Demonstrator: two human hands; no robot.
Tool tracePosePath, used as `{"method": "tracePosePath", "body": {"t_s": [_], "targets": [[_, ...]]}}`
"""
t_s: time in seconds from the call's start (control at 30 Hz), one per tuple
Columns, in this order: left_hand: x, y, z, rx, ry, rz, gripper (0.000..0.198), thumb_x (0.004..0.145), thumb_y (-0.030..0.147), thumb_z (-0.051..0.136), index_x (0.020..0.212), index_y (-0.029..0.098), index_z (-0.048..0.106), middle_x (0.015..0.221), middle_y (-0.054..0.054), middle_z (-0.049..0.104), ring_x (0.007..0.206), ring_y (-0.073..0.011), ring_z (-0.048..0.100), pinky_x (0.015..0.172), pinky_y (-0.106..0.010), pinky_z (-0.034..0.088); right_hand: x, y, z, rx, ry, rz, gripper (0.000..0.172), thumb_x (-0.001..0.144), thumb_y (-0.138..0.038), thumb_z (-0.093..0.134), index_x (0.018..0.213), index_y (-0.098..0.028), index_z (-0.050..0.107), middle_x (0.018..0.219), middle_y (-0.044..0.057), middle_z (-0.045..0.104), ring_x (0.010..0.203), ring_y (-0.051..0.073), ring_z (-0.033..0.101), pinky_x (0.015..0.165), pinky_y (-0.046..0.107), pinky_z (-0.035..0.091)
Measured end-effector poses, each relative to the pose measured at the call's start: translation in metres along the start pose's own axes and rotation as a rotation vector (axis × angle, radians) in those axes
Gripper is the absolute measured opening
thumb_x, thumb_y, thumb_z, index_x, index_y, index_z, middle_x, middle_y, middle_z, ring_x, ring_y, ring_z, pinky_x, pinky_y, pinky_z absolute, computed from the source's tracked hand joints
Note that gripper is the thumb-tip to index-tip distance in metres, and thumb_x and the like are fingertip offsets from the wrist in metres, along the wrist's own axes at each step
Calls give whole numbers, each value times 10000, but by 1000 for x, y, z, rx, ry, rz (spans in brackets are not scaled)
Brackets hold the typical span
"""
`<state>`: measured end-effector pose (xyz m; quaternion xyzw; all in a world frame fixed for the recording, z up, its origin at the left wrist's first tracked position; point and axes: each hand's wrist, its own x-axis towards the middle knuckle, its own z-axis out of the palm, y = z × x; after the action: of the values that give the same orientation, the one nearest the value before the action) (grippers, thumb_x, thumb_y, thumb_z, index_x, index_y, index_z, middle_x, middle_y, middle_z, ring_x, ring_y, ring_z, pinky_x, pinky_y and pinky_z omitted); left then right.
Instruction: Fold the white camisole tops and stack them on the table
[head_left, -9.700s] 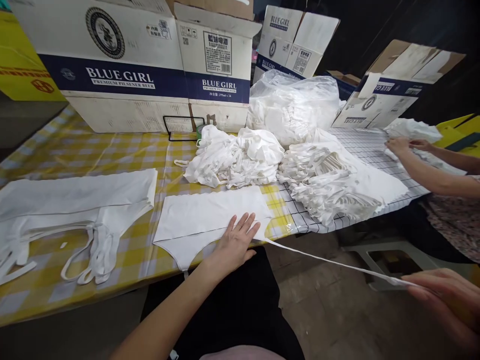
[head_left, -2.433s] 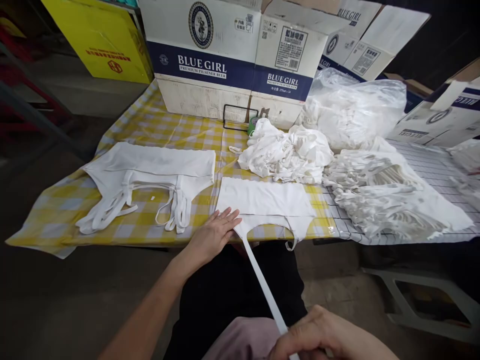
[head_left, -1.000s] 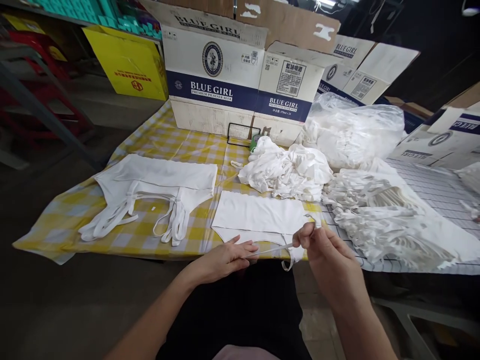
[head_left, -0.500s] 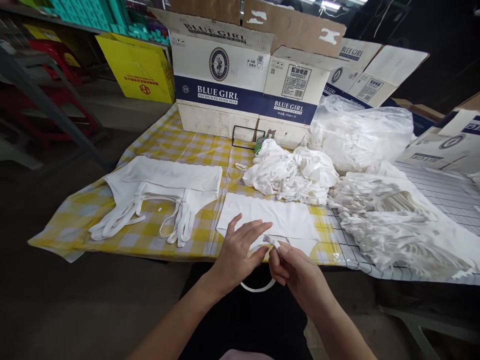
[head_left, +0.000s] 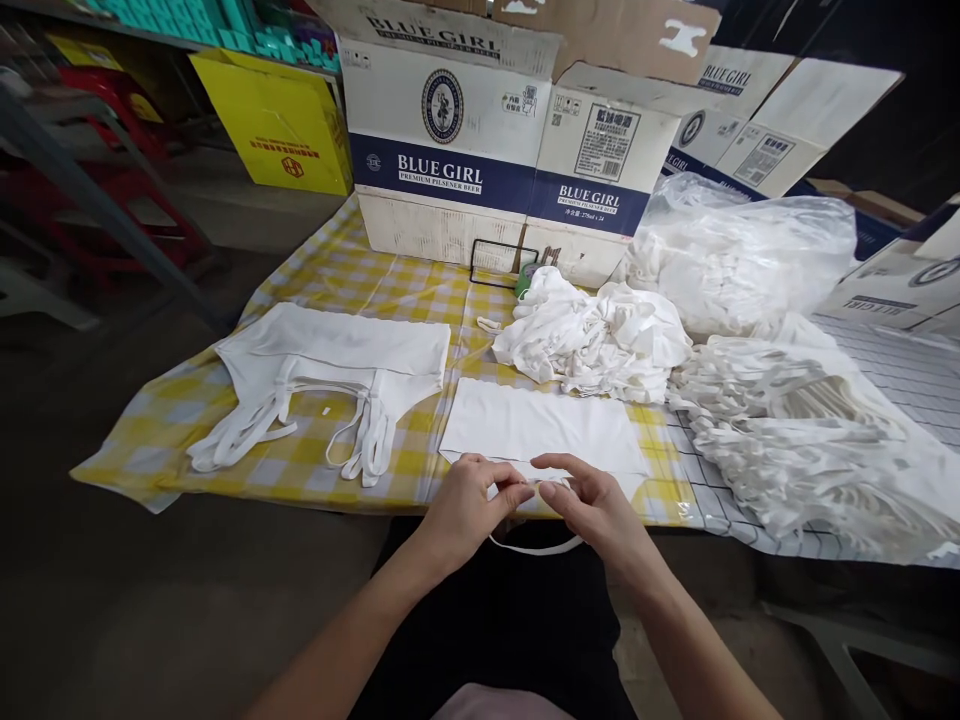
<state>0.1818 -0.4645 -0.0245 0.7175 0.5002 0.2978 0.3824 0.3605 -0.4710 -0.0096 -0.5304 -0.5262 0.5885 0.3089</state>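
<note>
My left hand [head_left: 474, 503] is closed in a pinch at the table's front edge, thumb and forefinger on a narrow white strap [head_left: 536, 550]. Close against it, my right hand [head_left: 604, 505] has its thumb and fingers curled round the same strap, its forefinger reaching over the top. The strap droops in a loop below both hands; its gripped part is mostly hidden. Just behind my hands, a white garment [head_left: 540, 425] lies flat, its lower part covered by my fingers. To the left, several white garments [head_left: 341, 345] with straps are laid in a stack.
A crumpled white fabric pile [head_left: 592, 335] sits beyond the garment. Right of it are bundled white straps [head_left: 787, 430] and a clear plastic bag [head_left: 739, 260]. A beer carton [head_left: 450, 150], black wire frame [head_left: 495, 262] and green tape roll [head_left: 526, 280] stand behind, on a yellow checked cloth [head_left: 300, 280].
My left hand has gone from spread fingers to a pinch on the strap. My right forefinger has lifted over the strap, and the hands have come together. The view has shifted slightly.
</note>
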Motion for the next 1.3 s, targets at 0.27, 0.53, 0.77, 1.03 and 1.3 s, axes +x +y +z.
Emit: {"method": "tracePosePath", "body": {"t_s": [0.27, 0.53, 0.77, 1.03, 1.3], "targets": [[1, -10, 4, 11, -79, -46, 286, 833, 407, 518, 680, 191, 625, 639, 24, 645, 690, -148, 576, 676, -253, 410, 14, 9, 6, -139, -38, -55, 248, 801, -391, 563, 762, -159, 641, 569, -19, 520, 527, 103, 461, 511, 223, 365], [30, -62, 4, 388, 31, 173, 247, 772, 228, 632, 1013, 196, 587, 953, -36, 565, 929, -203, 512, 831, -348, 421, 48, 26, 3, -300, 86, -74, 249, 812, -381, 508, 753, -158, 601, 601, 1, 543, 520, 115, 488, 516, 231, 389], [48, -66, 7, 613, -88, 421, 130, 885, 196, 459, 871, 162, 584, 850, -50, 528, 839, -185, 505, 743, -312, 441, 76, 35, 4, -453, 155, -159, 247, 809, -361, 477, 723, -166, 603, 571, 11, 574, 512, 128, 474, 492, 237, 356], [57, -70, 7, 375, -35, 251, 128, 827, 175, 517, 858, 181, 641, 831, -31, 567, 854, -175, 518, 733, -281, 442, 79, 35, 3, -556, 163, -190, 244, 826, -353, 469, 745, -177, 618, 605, 9, 589, 538, 132, 484, 520, 237, 348], [72, -69, 0, 303, -145, 134, 165, 794, 247, 523, 724, 171, 652, 750, -26, 566, 751, -159, 539, 648, -252, 409, 89, 29, 6, -751, 134, -408, 185, 849, -270, 481, 769, -192, 628, 739, 26, 639, 651, 149, 547, 625, 246, 370]]}}
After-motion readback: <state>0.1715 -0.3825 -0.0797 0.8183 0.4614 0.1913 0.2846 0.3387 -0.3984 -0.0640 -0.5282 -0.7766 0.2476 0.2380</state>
